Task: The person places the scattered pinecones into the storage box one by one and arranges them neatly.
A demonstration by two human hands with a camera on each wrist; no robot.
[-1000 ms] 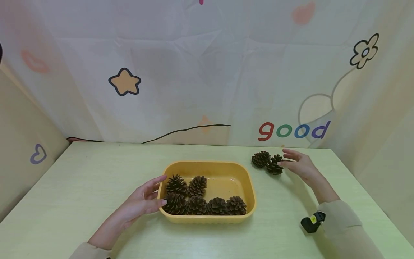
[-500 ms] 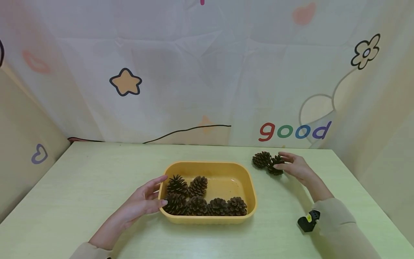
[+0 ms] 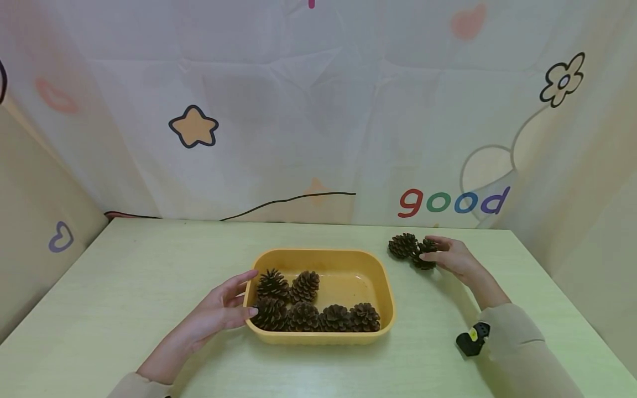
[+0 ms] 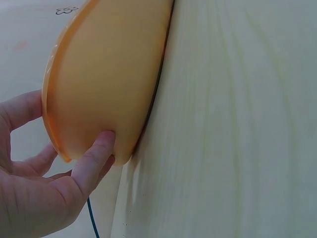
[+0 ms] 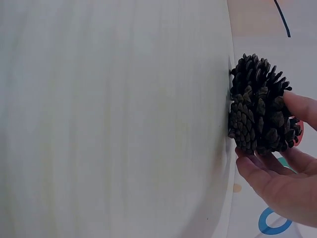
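My left hand holds the left end of a yellow plastic tub, thumb over its rim; in the left wrist view, fingers press the tub's outer wall. Several brown pine cones lie inside, along the front and left. At the back right of the table, my right hand pinches a pine cone between thumb and fingers. Another pine cone sits right against it on the left. In the right wrist view the fingers come round the held pine cone, low at the tabletop.
The pale wooden table runs back to a printed cloth backdrop with a star, a flower and the word "good". A small black device is at the right sleeve cuff.
My right hand has moved left onto the right-hand pine cone, and its thumb and fingers have come together round it. The left hand and the tub have stayed put.
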